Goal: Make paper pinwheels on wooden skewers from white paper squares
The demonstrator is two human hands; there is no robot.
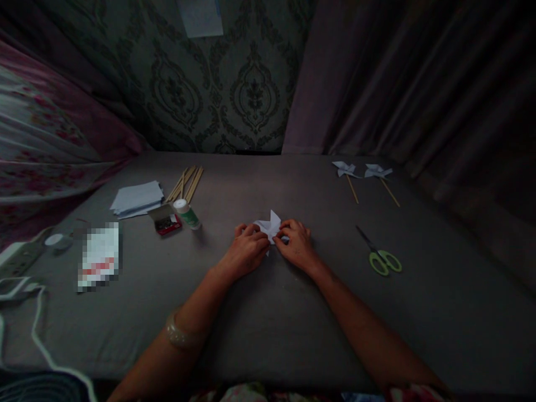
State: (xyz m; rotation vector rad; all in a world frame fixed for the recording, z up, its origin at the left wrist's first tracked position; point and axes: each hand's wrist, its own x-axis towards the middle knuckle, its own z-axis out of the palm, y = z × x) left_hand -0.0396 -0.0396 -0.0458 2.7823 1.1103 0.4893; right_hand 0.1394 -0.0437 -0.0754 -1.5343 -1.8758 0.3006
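Note:
A white paper pinwheel [271, 225] lies near the middle of the table, partly covered by my fingers. My left hand [250, 247] closes over its left side with the fingers bent together. From the other side, my right hand [296, 244] pinches its right part between thumb and fingers. One pointed paper blade sticks up between the two hands. No stick shows on this pinwheel, and its lower part is mostly hidden.
Scissors [381, 257] with green handles lie right. Two finished pinwheels [345, 169] on sticks lie back right. At left are a paper stack [138, 198], wooden sticks [185, 183], a glue bottle [186, 214], an open small box [166, 221], a blurred packet [99, 255] and a power strip [22, 258].

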